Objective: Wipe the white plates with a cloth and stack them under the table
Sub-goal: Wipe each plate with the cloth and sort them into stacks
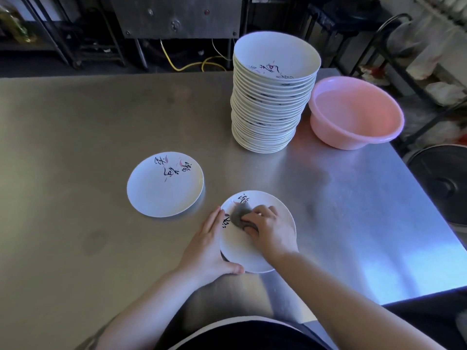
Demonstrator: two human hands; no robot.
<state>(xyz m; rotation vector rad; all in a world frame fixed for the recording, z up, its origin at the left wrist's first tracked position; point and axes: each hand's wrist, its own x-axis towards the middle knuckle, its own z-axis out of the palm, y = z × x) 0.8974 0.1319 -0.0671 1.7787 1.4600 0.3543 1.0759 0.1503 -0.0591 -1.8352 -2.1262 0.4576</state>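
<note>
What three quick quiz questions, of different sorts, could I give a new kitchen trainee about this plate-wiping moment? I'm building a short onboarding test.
1. True or false: the right hand presses a grey cloth onto the plate being wiped.
2. What does the left hand do? A) lifts the pink basin B) steadies the plate's rim C) hangs idle
3. Fill in: the tall stack of plates stands beside the pink ____.

Key: 1 true; 2 B; 3 basin.
</note>
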